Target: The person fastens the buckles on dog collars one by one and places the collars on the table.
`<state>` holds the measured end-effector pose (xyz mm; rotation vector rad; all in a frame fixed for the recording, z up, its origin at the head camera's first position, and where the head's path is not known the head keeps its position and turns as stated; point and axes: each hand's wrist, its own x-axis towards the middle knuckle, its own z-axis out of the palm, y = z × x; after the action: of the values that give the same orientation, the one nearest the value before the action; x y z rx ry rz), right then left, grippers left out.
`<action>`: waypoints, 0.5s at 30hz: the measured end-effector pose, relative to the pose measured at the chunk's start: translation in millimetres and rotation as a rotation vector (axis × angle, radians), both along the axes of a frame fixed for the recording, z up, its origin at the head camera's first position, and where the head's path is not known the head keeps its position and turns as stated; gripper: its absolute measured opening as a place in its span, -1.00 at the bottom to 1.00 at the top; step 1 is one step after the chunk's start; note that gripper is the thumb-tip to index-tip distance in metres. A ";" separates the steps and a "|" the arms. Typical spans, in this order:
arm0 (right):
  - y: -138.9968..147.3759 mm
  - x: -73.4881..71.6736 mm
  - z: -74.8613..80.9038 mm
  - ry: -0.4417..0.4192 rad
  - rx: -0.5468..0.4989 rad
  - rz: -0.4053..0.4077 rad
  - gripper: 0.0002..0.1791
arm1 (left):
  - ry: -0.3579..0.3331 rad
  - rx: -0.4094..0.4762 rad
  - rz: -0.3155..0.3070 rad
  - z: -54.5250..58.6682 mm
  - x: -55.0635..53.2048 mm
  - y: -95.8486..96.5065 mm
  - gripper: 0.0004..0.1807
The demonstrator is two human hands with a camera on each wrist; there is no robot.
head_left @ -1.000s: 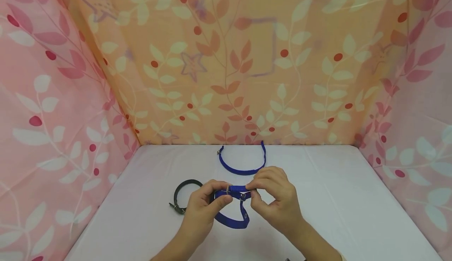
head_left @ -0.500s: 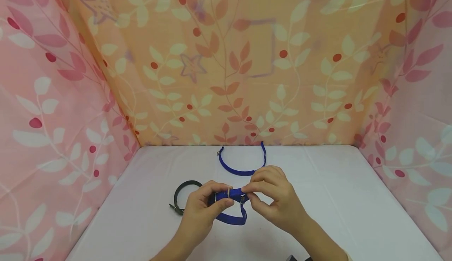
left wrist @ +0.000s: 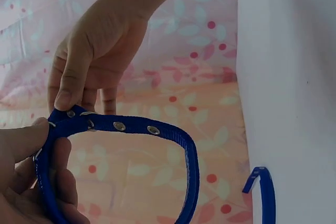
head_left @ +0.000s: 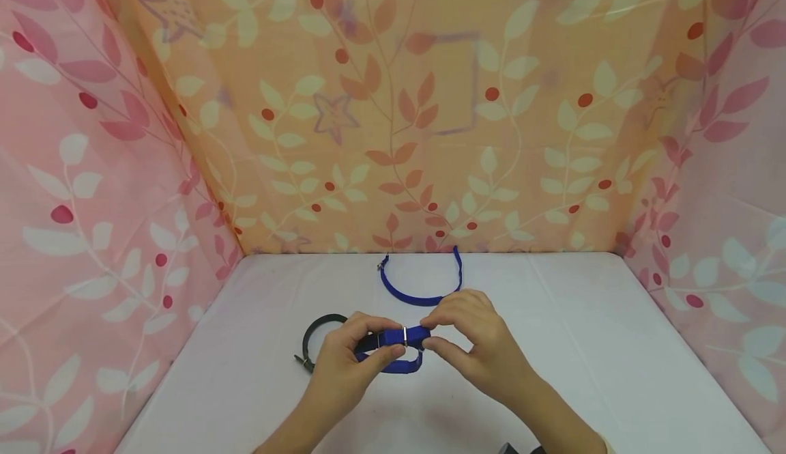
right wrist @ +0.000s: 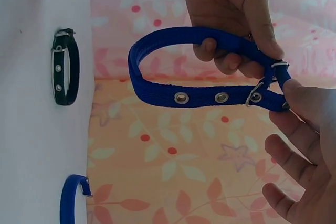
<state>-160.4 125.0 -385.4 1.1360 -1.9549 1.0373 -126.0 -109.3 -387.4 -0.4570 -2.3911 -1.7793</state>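
A blue collar (head_left: pixel 402 366) with metal eyelets is held up between both hands over the white table, fastened into a loop. My left hand (head_left: pixel 353 355) pinches it beside its metal ring (head_left: pixel 404 336), thumb below and fingers above. At the short strap end right of that ring, my right hand (head_left: pixel 482 338) pinches with thumb and forefinger. In the right wrist view, the collar's loop (right wrist: pixel 157 95) hangs out to the left and the right hand's other fingers are spread. The left wrist view has the eyelets (left wrist: pixel 119 126) along the strap; the left hand covers part of it.
Behind the left hand, a black collar (head_left: pixel 305 334) lies looped on the white table (head_left: pixel 552 317). Another blue collar (head_left: pixel 417 300) lies unfastened near the back edge. Patterned cloth walls (head_left: pixel 393 133) stand around the table. A dark object (head_left: pixel 507 448) shows at the bottom edge.
The right fingers have moved left, closer to the metal ring, and less strap shows between the hands. The collar's hanging loop has risen and shifted left. The left hand stays nearly in place.
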 end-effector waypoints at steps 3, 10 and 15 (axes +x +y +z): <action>-0.9 -0.2 -1.3 -0.009 -0.006 0.010 -0.71 | 0.009 -0.012 -0.017 -1.4 -0.1 0.3 -0.76; -3.9 -1.1 -3.2 0.010 -0.008 0.045 -0.75 | 0.076 -0.008 -0.051 -6.0 0.0 2.7 -0.75; -5.0 -1.1 -4.8 0.005 0.004 0.042 -0.76 | 0.090 -0.016 -0.054 -6.5 0.0 3.3 -0.75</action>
<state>-161.5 119.9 -390.2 1.1849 -1.9374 1.0524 -125.9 -106.1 -393.9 -0.5954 -2.3546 -1.7235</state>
